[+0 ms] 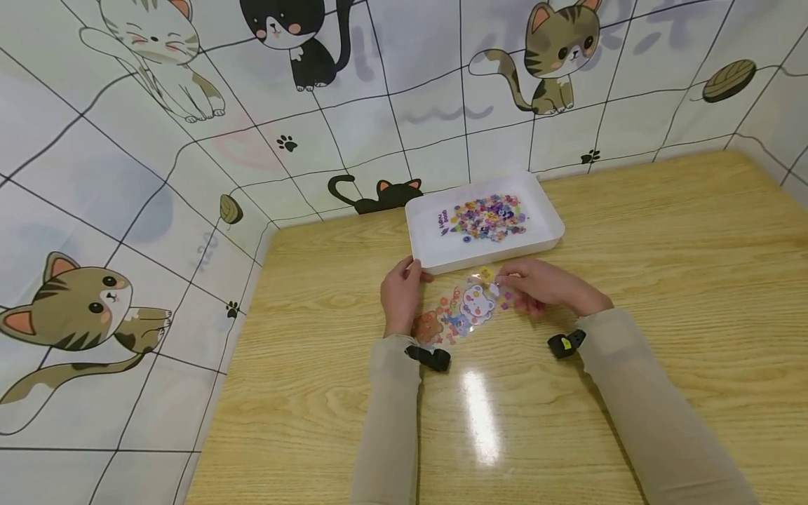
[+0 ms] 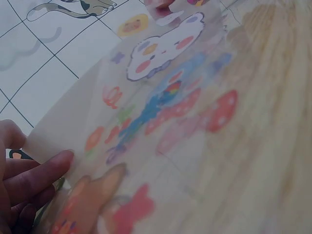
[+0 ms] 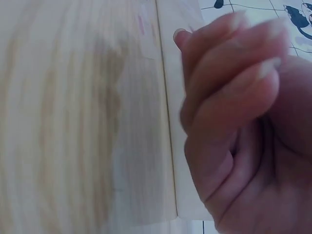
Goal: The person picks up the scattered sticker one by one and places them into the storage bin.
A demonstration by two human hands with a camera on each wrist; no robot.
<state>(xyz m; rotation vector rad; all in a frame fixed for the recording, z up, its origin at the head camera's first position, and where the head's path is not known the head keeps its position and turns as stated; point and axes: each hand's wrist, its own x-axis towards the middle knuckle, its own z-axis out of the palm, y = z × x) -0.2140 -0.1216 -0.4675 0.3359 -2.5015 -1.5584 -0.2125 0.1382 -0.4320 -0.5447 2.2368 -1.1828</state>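
Note:
A clear plastic sheet [image 1: 451, 317] printed with a white bear, a brown animal and small flowers lies between the two hands on the table. At its far right end, my right hand [image 1: 549, 286] pinches the sheet between thumb and forefinger. The right wrist view shows the other fingers [image 3: 234, 97] curled. My left hand [image 1: 402, 294] is at the near left corner of a white tray [image 1: 499, 258], thumb and forefinger touching its outside. In the left wrist view, the printed sheet [image 2: 163, 51] stretches past these fingers [image 2: 36, 178].
Many small colourful stickers [image 1: 489, 219] are heaped inside the tray, with purple lettering beside them. The wooden table [image 1: 303, 421] meets cat-printed walls [image 1: 435, 119] at the back and left. Small black cameras [image 1: 429, 358] are strapped to both wrists.

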